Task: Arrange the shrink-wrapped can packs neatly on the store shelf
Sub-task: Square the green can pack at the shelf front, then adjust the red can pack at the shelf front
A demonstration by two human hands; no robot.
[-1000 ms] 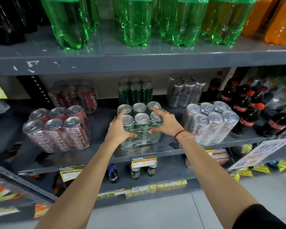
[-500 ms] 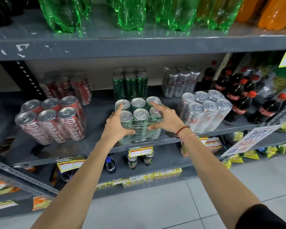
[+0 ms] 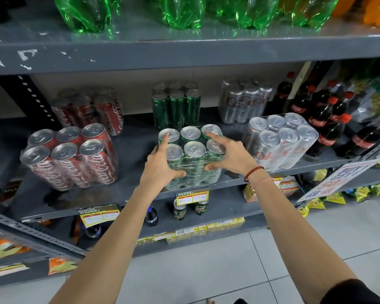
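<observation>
Cans fill the middle grey metal shelf, six to a pack, each pack wrapped tight in clear, shiny plastic. The green can pack stands near the front edge of this shelf, in the middle, and its round silver tops face up. The left hand grips the pack's left side, with the thumb pressed on the front wrap and the pointing finger stretched up onto a can top at the back. The right hand grips the right side the same way, thumb on the front and fingers spread wide over the can tops. Both arms reach straight out and are bare, and the right wrist wears thin string bands. To the left stands a red can pack, well apart from the green one. To the right stands a silver can pack, near the right hand. Behind them, more red, green and silver packs stand at the back of the shelf, one of each. Dark cola bottles with red caps stand at the far right. Big smooth green bottles sit on the shelf above. A yellow price tag hangs on the shelf edge just under the green pack
</observation>
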